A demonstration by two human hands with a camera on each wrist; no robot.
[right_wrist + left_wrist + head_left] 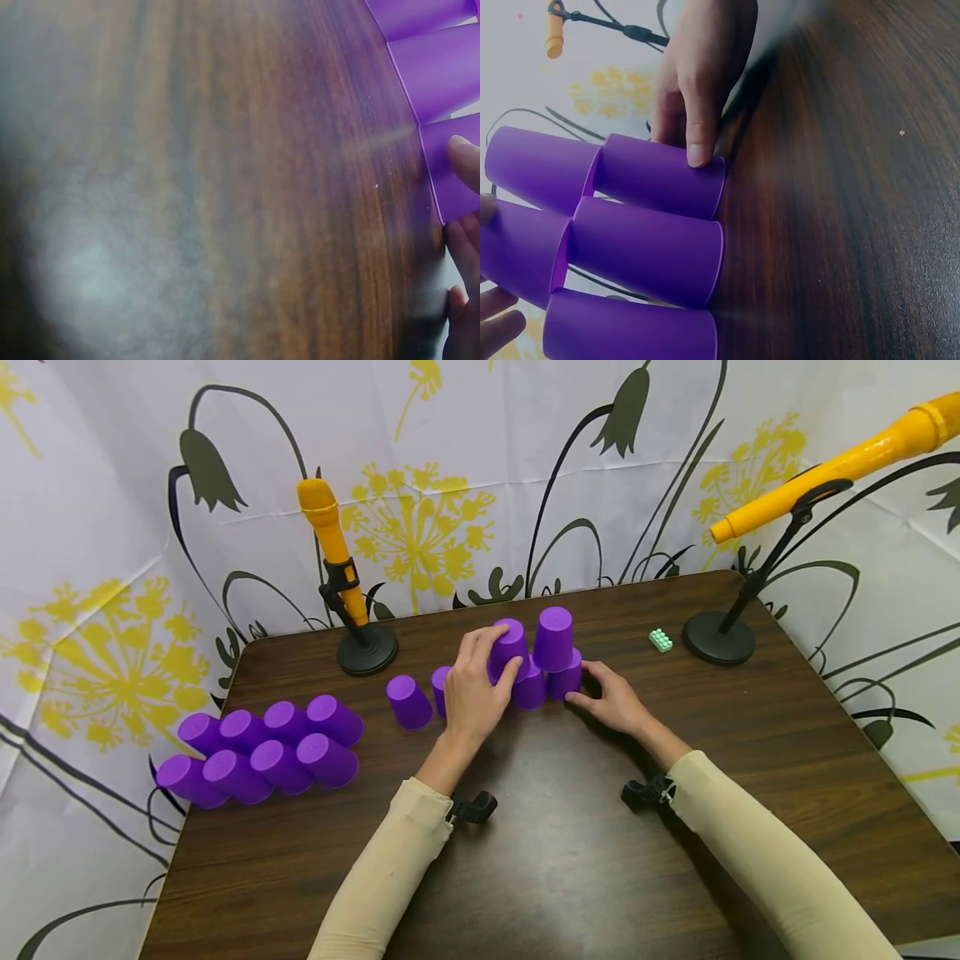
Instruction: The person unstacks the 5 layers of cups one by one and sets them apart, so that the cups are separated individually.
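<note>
Upside-down purple cups stand in two tiers at the table's middle. My left hand (472,689) grips an upper cup (512,652), thumb on one side and fingers on the other; its base rests across two lower cups in the left wrist view. Beside it sits another upper cup (554,639). My right hand (617,700) holds the rightmost lower cup (567,680), its thumb on the near side. The middle lower cup (649,251) stands between its neighbours. Left of my left hand are a single cup (409,702) and another (439,685), partly hidden by the hand.
Two rows of purple cups (280,766) stand at the left of the brown table (555,860). A yellow microphone (327,531) on a black stand is at the back left, another microphone (840,464) at the right. A mint toy brick (661,640) lies near the back.
</note>
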